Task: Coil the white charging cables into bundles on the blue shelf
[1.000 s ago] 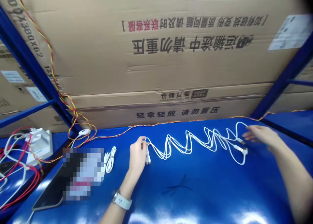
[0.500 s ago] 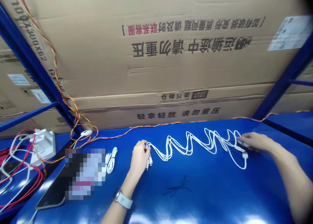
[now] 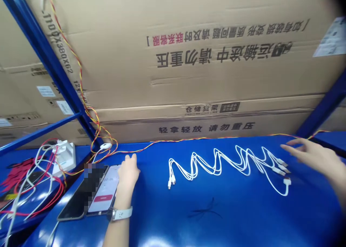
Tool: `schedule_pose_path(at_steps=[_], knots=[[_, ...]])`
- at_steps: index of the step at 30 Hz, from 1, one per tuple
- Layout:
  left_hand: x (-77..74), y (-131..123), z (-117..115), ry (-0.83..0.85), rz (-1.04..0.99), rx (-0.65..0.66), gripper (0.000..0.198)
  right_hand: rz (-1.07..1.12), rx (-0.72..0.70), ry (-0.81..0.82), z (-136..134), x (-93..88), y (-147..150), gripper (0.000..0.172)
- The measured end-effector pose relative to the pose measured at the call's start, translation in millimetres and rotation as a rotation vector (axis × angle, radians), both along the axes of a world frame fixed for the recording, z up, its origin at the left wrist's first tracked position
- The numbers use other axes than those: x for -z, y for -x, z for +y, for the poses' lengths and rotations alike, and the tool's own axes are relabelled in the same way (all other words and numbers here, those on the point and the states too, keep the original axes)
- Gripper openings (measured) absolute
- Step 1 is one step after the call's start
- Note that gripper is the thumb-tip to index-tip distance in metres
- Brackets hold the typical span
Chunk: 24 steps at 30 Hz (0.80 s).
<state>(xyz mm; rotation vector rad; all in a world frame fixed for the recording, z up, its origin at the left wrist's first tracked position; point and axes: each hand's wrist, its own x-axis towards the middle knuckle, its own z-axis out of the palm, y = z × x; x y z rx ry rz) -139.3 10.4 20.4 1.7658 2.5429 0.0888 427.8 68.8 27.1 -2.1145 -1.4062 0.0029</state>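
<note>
A bundle of white charging cables (image 3: pixel 217 162) lies in loose zigzags across the blue surface, its small plugs at the left and larger plugs at the right. My right hand (image 3: pixel 310 155) hovers just right of the larger plugs, fingers stretched out and holding nothing. Beside the lit phone (image 3: pixel 101 198), my left hand (image 3: pixel 128 175) is closed with fingers bent down, over the place where coiled white cables lay. Those coils are hidden now, and what the fingers hold cannot be made out. A second, dark phone (image 3: pixel 78 198) lies left of the lit one.
A thin bunch of black ties (image 3: pixel 205 212) lies at the front middle. Behind stands a large cardboard box (image 3: pixel 189 85). A twisted red-yellow wire (image 3: pixel 173 140) runs along its foot. At left are a white power strip (image 3: pixel 65 157), tangled cables and a blue shelf post (image 3: pixel 54 70).
My left hand has let go of the cable bundle's small plugs and moved left to the coiled cables. My right hand has released the larger plugs and opened. The view has shifted left.
</note>
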Motion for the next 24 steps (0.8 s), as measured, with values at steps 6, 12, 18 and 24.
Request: schedule_pose_path(at_steps=[6,12,18,24], knots=[[7.6,3,2,-0.056,-0.04,-0.012,0.043,0.137,0.061,-0.015,-20,-33.3,58,0.016],[10.3,2,12,-0.197,-0.176,0.077,0.018,0.367,-0.177,-0.258,-32,-47.1,105,0.029],[2.3,-31,13,-0.338,-1.242,0.233,0.026,0.533,-0.816,-0.008,-52,-43.6,218,0.023],[1.0,-78,-2,-0.187,-1.606,0.299,0.032,0.471,-1.035,0.138,-73,-1.0,310,0.02]])
